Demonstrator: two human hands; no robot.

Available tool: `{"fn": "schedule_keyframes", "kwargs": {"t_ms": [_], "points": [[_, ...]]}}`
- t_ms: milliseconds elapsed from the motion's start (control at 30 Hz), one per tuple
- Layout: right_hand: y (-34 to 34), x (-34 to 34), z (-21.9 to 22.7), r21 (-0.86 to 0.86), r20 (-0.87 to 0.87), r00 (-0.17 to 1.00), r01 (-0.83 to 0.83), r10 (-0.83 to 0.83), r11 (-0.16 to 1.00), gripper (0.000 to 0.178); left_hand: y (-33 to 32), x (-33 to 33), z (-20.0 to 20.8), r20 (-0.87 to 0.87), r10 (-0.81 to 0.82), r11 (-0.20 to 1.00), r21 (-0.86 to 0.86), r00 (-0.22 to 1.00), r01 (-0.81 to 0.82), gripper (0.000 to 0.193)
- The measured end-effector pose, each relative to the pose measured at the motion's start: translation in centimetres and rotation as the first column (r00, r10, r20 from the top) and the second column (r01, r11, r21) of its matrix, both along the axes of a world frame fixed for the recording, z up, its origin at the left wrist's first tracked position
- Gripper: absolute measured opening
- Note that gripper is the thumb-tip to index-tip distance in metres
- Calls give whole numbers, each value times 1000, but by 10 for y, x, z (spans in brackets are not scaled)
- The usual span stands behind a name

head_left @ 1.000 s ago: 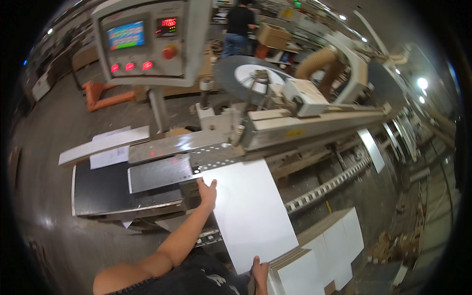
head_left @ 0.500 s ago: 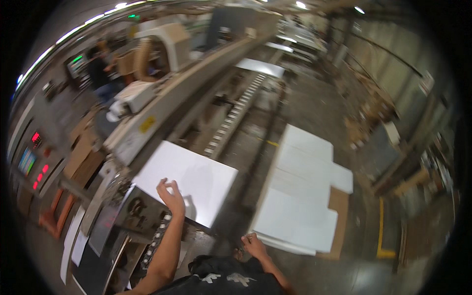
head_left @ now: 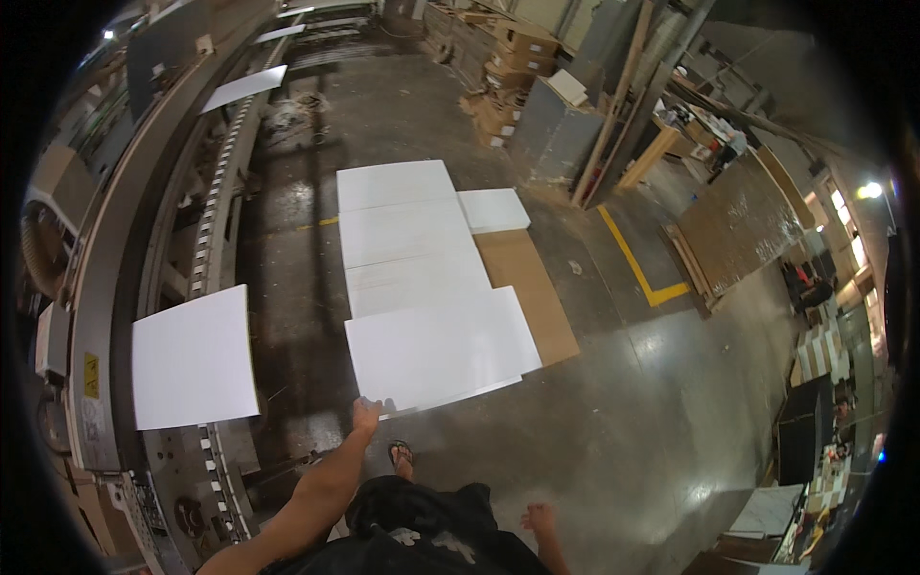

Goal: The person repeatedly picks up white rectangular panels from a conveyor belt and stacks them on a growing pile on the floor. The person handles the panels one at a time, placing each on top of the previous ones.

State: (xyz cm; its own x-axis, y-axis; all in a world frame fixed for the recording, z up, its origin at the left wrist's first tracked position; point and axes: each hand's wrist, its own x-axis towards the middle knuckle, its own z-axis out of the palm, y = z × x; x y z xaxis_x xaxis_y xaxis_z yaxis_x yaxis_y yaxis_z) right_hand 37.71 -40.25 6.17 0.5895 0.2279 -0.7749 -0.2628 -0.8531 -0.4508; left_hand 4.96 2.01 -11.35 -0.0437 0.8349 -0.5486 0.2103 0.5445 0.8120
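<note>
My left hand (head_left: pixel 367 414) is at the near left corner of a white panel (head_left: pixel 436 350), the top one on the near end of a floor stack. Its fingers look closed on that corner, though their tips are hard to make out. Low at my right side hangs my right hand (head_left: pixel 540 518), empty, its fingers loosely bent and a little apart. Another white panel (head_left: pixel 196 359) lies on the machine's conveyor to the left, and neither hand touches it.
Along the left runs a long machine beam (head_left: pixel 120 201) with a roller track (head_left: pixel 213 206). Brown board (head_left: pixel 527 292) shows under the stack's right side. Wrapped brown sheets (head_left: pixel 738 225) stand at right, beyond a yellow floor line (head_left: pixel 628 254). Cartons (head_left: pixel 522 48) are piled at the back.
My view has swung right. My left hand has left the panel on the conveyor and come to the corner of the floor stack. My right hand has moved away from the stack.
</note>
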Motion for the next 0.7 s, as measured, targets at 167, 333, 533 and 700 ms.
{"fn": "schedule_keyframes", "kwargs": {"t_ms": [167, 333, 533, 700], "points": [[-82, -82, 12, -210, -141, 986, 56, -87, 976, 30, -35, 60, 21, -484, -41, 988, 114, 874, 109, 80], [-64, -107, 15, -208, -182, 980, -116, 79, 971, 33, -62, 83, 66, -410, 43, 999, 25, 911, -36, 75], [30, -63, 42, -208, -140, 955, -286, 260, 935, 38, -28, 29, 1, -101, -144, 860, -505, 984, 74, 59], [108, 20, 21, -20, -4, 996, -86, 86, 996, 31, -17, -5, 26, -236, -349, 905, -337, 907, 260, 56]]}}
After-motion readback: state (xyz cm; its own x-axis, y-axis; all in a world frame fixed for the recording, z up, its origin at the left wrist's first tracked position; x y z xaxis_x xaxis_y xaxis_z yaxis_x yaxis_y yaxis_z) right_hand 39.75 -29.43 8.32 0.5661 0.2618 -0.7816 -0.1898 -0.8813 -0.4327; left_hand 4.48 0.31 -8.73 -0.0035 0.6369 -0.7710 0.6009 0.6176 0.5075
